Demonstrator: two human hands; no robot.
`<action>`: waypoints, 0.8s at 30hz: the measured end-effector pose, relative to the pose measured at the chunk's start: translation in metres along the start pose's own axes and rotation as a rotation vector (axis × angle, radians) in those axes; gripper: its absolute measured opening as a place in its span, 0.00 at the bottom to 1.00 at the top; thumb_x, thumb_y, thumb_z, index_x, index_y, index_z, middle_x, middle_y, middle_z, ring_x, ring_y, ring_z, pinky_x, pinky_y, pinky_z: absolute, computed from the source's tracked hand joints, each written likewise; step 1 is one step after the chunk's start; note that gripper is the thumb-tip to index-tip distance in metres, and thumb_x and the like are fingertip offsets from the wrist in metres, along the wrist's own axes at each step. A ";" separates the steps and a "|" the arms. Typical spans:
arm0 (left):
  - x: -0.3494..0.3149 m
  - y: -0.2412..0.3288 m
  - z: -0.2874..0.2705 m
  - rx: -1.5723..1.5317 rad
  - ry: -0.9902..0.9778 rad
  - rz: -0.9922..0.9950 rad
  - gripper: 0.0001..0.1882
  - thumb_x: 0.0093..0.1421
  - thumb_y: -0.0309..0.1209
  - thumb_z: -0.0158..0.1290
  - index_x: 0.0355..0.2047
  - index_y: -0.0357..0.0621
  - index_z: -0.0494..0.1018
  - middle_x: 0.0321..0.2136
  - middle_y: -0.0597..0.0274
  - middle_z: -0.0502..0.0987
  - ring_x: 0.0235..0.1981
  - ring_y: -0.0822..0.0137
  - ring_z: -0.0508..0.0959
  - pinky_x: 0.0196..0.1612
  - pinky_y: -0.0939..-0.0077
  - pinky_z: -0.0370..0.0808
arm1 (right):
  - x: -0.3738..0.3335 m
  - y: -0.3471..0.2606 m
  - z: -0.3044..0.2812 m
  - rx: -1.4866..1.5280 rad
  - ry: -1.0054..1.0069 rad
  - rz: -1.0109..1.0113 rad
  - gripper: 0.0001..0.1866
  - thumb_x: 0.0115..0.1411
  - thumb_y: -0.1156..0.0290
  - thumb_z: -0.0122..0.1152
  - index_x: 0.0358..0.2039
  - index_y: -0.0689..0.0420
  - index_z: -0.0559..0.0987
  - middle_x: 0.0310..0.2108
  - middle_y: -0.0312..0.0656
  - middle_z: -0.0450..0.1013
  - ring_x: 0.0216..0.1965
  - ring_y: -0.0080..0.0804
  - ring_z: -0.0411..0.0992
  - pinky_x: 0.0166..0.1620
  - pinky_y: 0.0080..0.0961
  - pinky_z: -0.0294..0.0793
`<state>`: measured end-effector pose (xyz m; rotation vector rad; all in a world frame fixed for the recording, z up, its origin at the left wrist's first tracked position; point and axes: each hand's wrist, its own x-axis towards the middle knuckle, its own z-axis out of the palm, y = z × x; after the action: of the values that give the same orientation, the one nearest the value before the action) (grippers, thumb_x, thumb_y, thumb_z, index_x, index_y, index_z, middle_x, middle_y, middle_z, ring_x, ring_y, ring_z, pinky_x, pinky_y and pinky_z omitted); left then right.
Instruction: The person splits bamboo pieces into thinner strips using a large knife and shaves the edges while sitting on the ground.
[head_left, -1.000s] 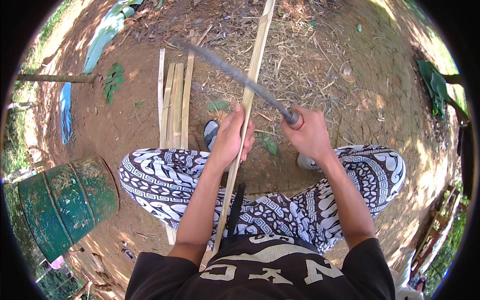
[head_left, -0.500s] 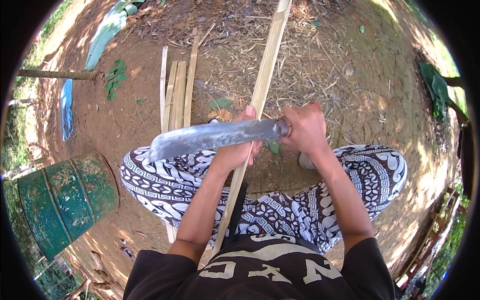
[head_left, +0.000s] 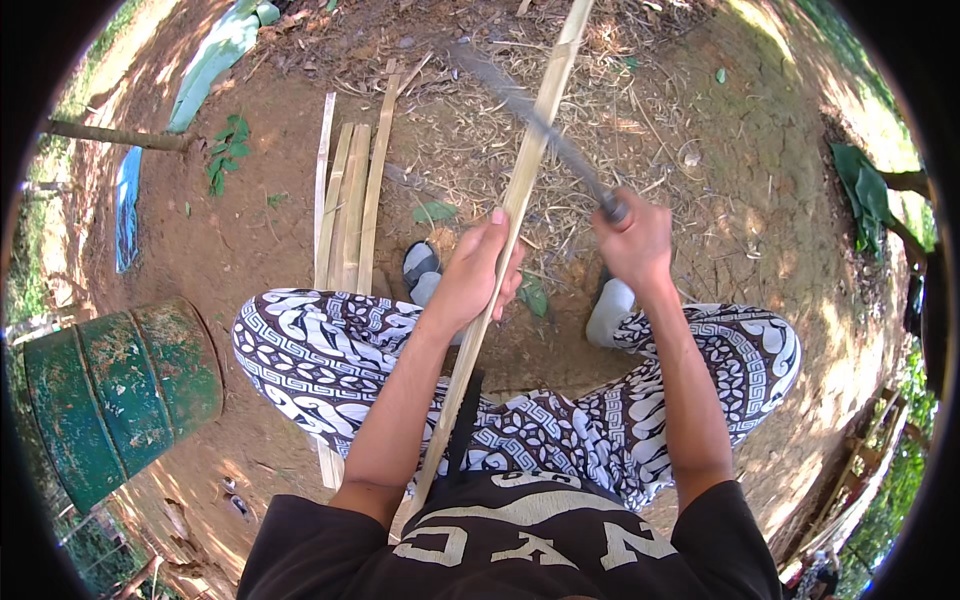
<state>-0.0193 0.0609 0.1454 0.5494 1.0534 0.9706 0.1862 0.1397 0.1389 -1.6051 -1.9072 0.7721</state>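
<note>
Left hand (head_left: 478, 278) grips the long bamboo strip (head_left: 530, 165) at centre frame; right hand (head_left: 632, 243) clasps the raised machete (head_left: 530, 115). Finished strips (head_left: 348, 205) lie upper left; this one remains unfinished.

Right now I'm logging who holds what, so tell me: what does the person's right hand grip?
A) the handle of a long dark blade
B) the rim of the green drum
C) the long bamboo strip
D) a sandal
A: the right hand is closed round the handle of the long dark blade, which crosses the bamboo strip that the left hand grips.
</note>
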 end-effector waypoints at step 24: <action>-0.014 -0.005 -0.013 -0.689 -0.416 -0.079 0.19 0.74 0.41 0.29 0.27 0.47 0.58 0.08 0.69 0.59 0.02 0.75 0.58 0.04 0.84 0.53 | 0.050 0.072 -0.038 -0.228 0.356 0.326 0.12 0.52 0.65 0.61 0.23 0.63 0.76 0.23 0.53 0.76 0.27 0.46 0.77 0.38 0.43 0.76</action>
<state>-0.0309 0.0451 0.1428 0.1210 0.3247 1.0194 0.2542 0.2021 0.1157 -2.0694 -1.5416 0.3626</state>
